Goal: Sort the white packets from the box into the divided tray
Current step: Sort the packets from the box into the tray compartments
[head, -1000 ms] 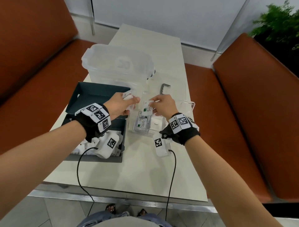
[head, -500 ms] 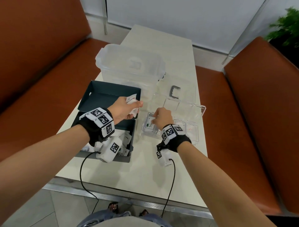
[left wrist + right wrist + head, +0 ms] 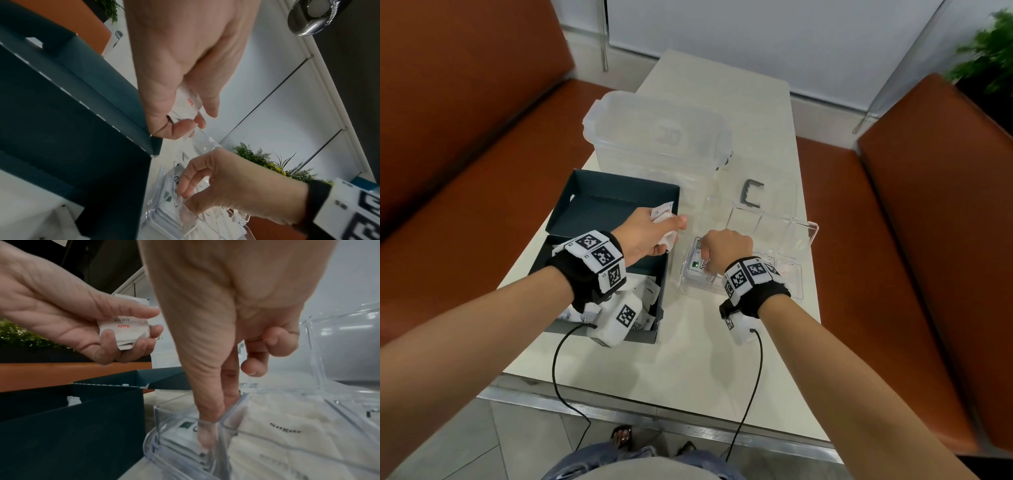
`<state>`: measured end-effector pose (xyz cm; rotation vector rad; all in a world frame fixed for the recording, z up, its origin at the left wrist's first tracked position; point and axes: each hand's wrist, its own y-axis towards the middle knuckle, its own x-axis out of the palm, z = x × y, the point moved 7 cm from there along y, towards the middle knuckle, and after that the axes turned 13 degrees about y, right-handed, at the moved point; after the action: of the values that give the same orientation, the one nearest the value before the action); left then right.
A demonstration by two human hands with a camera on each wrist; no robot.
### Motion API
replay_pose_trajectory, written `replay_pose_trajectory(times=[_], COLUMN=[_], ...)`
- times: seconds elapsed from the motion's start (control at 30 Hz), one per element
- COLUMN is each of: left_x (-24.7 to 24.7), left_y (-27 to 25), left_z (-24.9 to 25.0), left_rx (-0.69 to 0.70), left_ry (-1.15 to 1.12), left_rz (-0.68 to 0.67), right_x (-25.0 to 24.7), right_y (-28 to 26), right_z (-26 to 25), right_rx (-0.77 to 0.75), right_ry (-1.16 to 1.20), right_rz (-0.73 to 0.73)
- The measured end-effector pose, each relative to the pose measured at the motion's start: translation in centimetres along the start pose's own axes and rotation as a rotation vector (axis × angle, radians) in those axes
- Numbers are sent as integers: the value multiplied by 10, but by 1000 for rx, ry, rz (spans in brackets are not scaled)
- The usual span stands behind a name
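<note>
Two hands: your left hand (image 3: 650, 236) pinches white packets (image 3: 123, 331) over the box (image 3: 616, 209); your right hand (image 3: 726, 246) pokes straightened fingers into the divided tray (image 3: 804, 236), frame centre.
Around: clear bin (image 3: 657, 137) upper centre, grey handle (image 3: 753, 193) beside it.
Right wrist only: "Salt" and "Sugar" print.

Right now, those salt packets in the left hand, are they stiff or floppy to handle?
Probably floppy: the salt packets look creased and bent under the left hand's curled fingers. Likely light, since a loose grip carries several. The smooth paper may let them slide apart.
</note>
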<state>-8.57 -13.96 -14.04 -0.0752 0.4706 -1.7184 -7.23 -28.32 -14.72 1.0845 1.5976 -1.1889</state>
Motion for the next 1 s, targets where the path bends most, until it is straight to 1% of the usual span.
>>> replay_pose_trajectory(times=[0.07, 0.13, 0.3, 0.43, 0.47, 0.53, 0.63, 0.67, 0.73, 0.8, 0.83, 0.9, 1.0], left_x=[1, 1, 5, 9, 10, 14, 22, 25, 34, 41, 44, 50, 57], left_y=[-1, -2, -7, -10, -10, -10, -10, -11, -12, -13, -13, -15, -19], left_z=[1, 2, 3, 5, 5, 4, 4, 5, 8, 13, 16, 19, 20], left_rx=[3, -22, -181, -241, -250, -267, -283, -286, -278, -256, -248, -235, -233], left_ry=[-12, -65, -314, -444, -459, -460, -427, -436, -476, -507, -515, -506, -477], left_rz=[-6, -8, -48, -100, -114, -140, -185, -206, -255, -301, -323, -355, -358], right_x=[2, 4, 3, -5, -10, -28, -55, -61, -63, -59, -58, -61, -67], right_y=[0, 0, -3, -10, -12, -17, -26, -29, -31, -31, -31, -31, -31], right_z=[-3, -4, -1, 1, 2, 5, 3, 0, -11, -18, -18, -11, 10], right_rx=[3, 9, 6, -16, -21, -46, -115, -149, -214, -244, -249, -232, -162], right_ry=[-7, -2, 36, 103, 136, 254, 592, 701, 801, 759, 745, 798, 930], right_rz=[-17, -25, -34, -16, 9, 113, 300, 321, 274, 219, 224, 268, 334])
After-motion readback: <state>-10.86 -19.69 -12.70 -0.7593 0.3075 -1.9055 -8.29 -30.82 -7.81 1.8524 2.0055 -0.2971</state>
